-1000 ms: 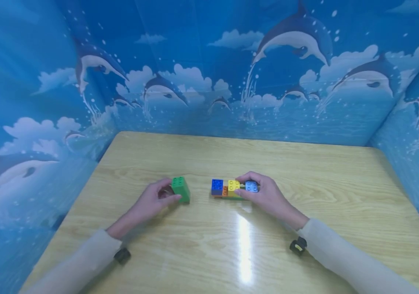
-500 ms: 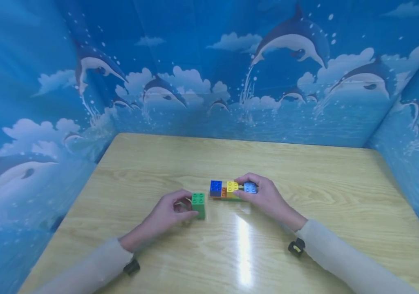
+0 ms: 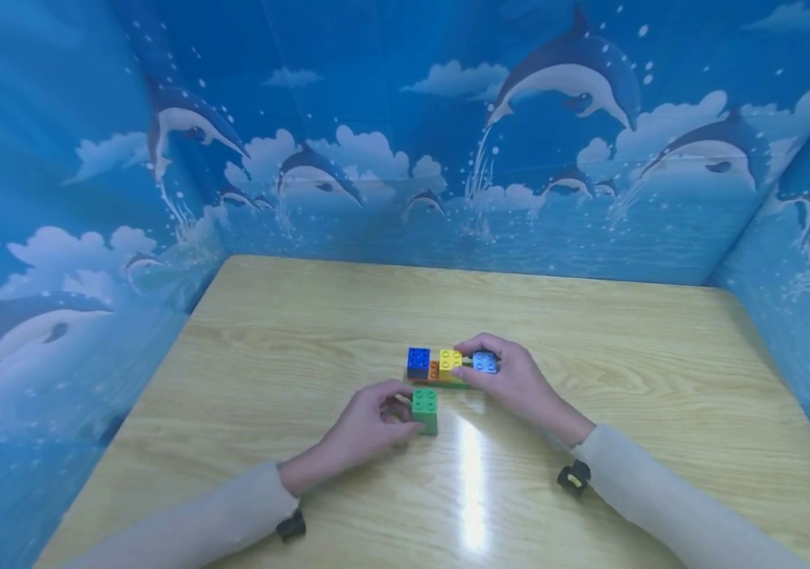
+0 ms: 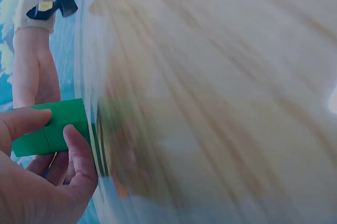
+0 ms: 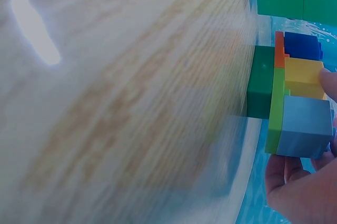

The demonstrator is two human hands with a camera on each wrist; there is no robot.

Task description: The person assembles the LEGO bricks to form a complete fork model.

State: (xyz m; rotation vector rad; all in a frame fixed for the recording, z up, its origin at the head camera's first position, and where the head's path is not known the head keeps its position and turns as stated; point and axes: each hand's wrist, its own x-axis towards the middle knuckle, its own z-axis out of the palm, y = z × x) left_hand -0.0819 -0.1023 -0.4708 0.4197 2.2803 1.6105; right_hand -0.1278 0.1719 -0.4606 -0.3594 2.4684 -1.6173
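My left hand (image 3: 365, 423) pinches a stack of two green toy bricks (image 3: 424, 412) between thumb and fingers. A seam between the two green bricks (image 4: 63, 128) shows in the left wrist view. Just behind and to the right, my right hand (image 3: 521, 387) grips a low toy-brick build. On its top sit a dark blue brick (image 3: 418, 362), a yellow brick (image 3: 450, 360) and a light blue brick (image 3: 485, 362). Below them, the right wrist view shows an orange plate (image 5: 279, 50), a light green plate (image 5: 276, 111) and a dark green brick (image 5: 260, 82). A fingertip touches the yellow brick.
A wooden table (image 3: 305, 316) with a bright light reflection lies under both hands. Blue dolphin-printed sheeting (image 3: 376, 197) stands along its back and sides. Each sleeve carries a small black device, one of them at the right wrist (image 3: 574, 477).
My left hand has moved to the right and nearer the body with the green brick stack, ending in front of the build. The right hand and its build have hardly moved.
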